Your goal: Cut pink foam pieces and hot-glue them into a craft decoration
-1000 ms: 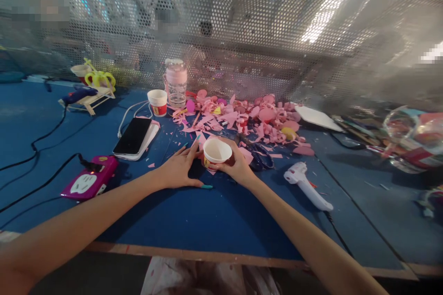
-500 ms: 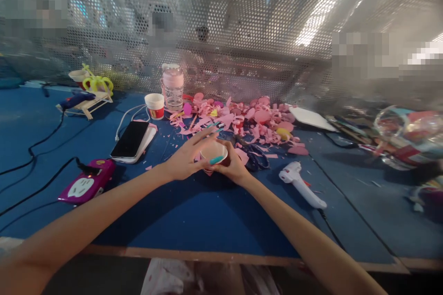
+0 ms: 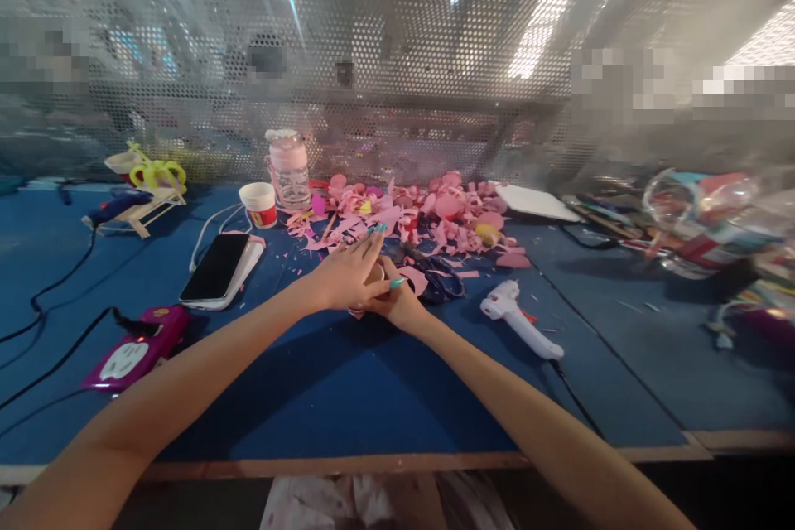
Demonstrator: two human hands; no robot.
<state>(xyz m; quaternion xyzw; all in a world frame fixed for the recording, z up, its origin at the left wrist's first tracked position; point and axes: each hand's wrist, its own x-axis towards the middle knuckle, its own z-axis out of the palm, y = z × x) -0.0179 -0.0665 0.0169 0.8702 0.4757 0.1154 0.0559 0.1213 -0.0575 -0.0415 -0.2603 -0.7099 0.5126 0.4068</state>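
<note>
My right hand (image 3: 401, 306) is wrapped round a paper cup (image 3: 378, 272) just above the blue table. Most of the cup is hidden; a bit of its pale rim shows between my hands. Across the top of the cup lies my left hand (image 3: 345, 277), palm down, its fingers stretched out and its thumb over the right hand. Long turquoise nails show on the left hand. Dark-handled scissors (image 3: 442, 280) and a pink paper piece (image 3: 412, 280) lie just beyond the right hand.
Pink paper scraps (image 3: 447, 207) spread along the back. To the left are a phone (image 3: 215, 268), a purple power strip (image 3: 137, 349), stacked paper cups (image 3: 258, 204) and a bottle (image 3: 289, 170). On the right lies a white glue gun (image 3: 522, 320) with its cord.
My left hand has moved over the cup's mouth, covering the opening that showed before. The right hand still grips the cup. The whole view has shifted slightly.
</note>
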